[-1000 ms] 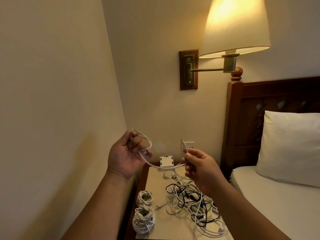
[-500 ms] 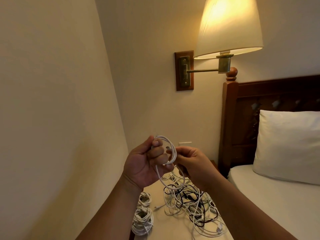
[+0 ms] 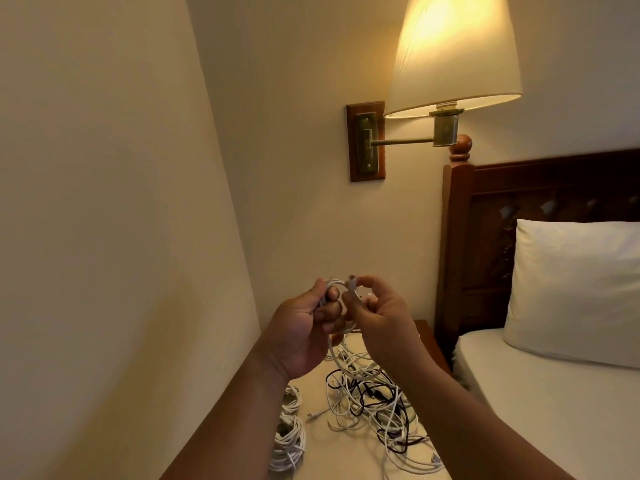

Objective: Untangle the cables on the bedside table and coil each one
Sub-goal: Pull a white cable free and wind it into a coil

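Observation:
My left hand (image 3: 306, 327) grips the loops of a white cable (image 3: 349, 367), held up above the bedside table (image 3: 332, 445). My right hand (image 3: 379, 318) pinches that cable's plug end beside the loops, and a slack loop hangs down between both hands. Below them lies a tangle of white and black cables (image 3: 377, 407) on the table top. Two coiled white cables (image 3: 287, 441) sit at the table's left edge, one behind the other, partly hidden by my left forearm.
The wall runs close along the left. A lit wall lamp (image 3: 453, 57) on a brass arm hangs above the table. To the right stand the wooden headboard (image 3: 460, 244) and the bed (image 3: 554, 410) with a white pillow (image 3: 575, 289).
My hands have come together from apart. The stretched white cable is now wound into loops in my left hand, and my right hand holds its end next to them.

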